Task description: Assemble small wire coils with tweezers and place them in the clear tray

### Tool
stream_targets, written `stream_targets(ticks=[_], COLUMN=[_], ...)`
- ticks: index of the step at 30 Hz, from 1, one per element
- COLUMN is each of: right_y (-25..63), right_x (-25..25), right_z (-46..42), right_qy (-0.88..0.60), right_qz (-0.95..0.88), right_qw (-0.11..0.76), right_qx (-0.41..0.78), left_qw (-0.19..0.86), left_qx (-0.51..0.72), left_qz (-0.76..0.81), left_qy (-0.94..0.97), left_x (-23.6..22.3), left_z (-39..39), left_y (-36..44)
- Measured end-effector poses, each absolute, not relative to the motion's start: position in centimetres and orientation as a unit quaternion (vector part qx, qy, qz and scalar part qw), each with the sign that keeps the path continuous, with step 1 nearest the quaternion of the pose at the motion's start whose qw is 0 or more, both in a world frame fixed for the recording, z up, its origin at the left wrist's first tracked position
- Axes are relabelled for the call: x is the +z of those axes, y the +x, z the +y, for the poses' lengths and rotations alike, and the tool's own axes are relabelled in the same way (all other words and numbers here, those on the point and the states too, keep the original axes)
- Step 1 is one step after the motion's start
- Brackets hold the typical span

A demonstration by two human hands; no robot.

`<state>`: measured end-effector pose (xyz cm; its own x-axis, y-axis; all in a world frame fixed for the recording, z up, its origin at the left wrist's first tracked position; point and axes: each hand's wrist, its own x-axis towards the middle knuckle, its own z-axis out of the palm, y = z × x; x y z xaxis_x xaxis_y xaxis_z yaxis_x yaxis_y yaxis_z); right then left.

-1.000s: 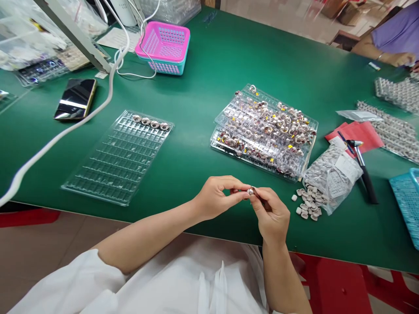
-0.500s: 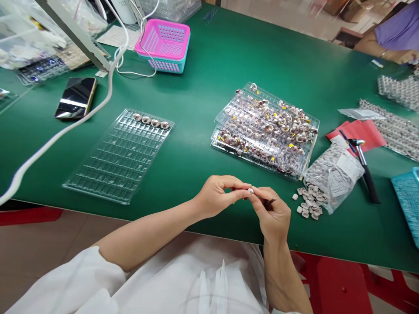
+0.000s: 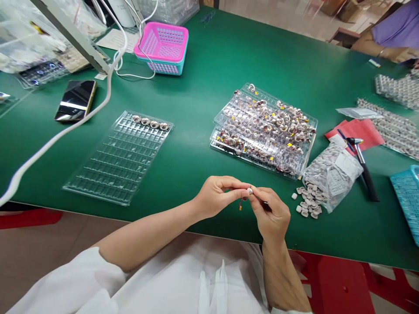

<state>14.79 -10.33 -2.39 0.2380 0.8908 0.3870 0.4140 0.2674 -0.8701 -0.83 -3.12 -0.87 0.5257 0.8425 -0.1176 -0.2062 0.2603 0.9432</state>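
Near the table's front edge, my left hand [image 3: 221,196] and my right hand [image 3: 271,211] meet, fingertips pinched on a small whitish ring-like piece [image 3: 250,191]. A thin dark lead with a yellow tip [image 3: 240,206] dangles below it; the rest of the piece is hidden by fingers. Beyond my hands stand stacked clear trays [image 3: 225,114] full of similar whitish pieces with yellow tabs. To the left lies another clear tray [image 3: 114,163] with several round pieces [image 3: 149,122] along its far row. Loose small white caps [image 3: 309,203] spill from a plastic bag [image 3: 337,174] right of my right hand.
A black-handled hammer-like tool [image 3: 365,174] lies beside the bag, near red sheets [image 3: 369,133]. A blue basket [image 3: 407,205] stands at the right edge. At left are a phone [image 3: 76,100], a white cable [image 3: 65,128] and a pink basket [image 3: 166,41]. Another person's hand [image 3: 401,54] is at far right.
The yellow-tipped lead now hangs visibly below the piece between my fingers. A dark bit showing at my right hand's fingers is less visible. Both hands stay nearly in place; the view shifted slightly.
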Motion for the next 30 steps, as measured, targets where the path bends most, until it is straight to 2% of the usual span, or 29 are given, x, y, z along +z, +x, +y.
stream_targets(ticks=[7,11,16,30], right_y=[14.9,14.9,14.9,14.8], right_x=[-2.5,-2.7,-3.0,-3.4], right_z=[-10.2,-10.2,-10.2,-10.1], right_qy=[-0.56,-0.559,-0.567,-0.568], right_qz=[-0.507,-0.497,-0.482,-0.482], right_qw=[0.574,0.571,0.571,0.591], right_qx=[0.316,0.336,0.346,0.31], left_qw=[0.642,0.553,0.494,0.51], left_qx=[0.37,0.388,0.42,0.426], left_qz=[0.331,0.363,0.356,0.344], left_qy=[0.584,0.642,0.673,0.663], left_x=[-0.3,0.1,0.1,-0.1], left_z=[-3.4,-3.5,-3.6,-3.7], left_y=[-0.9,-0.8,-0.7,-0.9])
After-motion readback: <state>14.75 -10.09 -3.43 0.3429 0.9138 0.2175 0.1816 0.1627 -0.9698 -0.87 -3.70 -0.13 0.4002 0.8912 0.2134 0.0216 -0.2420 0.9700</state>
